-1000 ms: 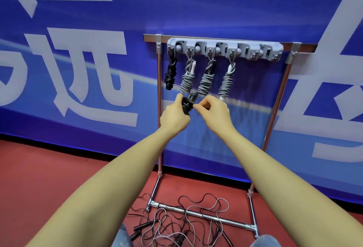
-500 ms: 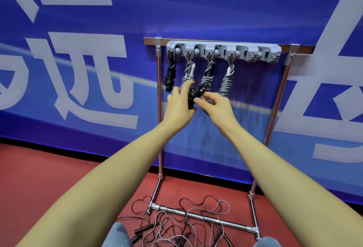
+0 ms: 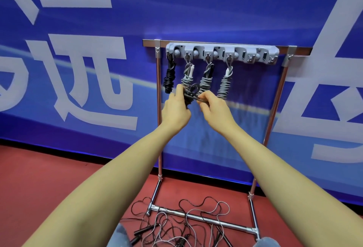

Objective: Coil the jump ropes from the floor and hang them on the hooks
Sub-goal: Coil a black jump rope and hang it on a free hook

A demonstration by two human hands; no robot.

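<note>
Both hands are on the dark rope point(image 3: 191, 94) now: your left hand point(image 3: 176, 109) grips the coiled bundle, your right hand point(image 3: 214, 109) pinches its loop, which has been drawn out sideways since half a second ago. You hold it below the hook rail point(image 3: 222, 53), in front of four hung ropes point(image 3: 206, 81). Loose ropes point(image 3: 188, 225) lie tangled on the floor.

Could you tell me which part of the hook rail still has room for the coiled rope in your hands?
The rail's right end, between the fourth hung rope and the right post, is free. The left stretch is crowded: four ropes hang side by side, and both hands, left and right, hold the black coil before them.
</note>
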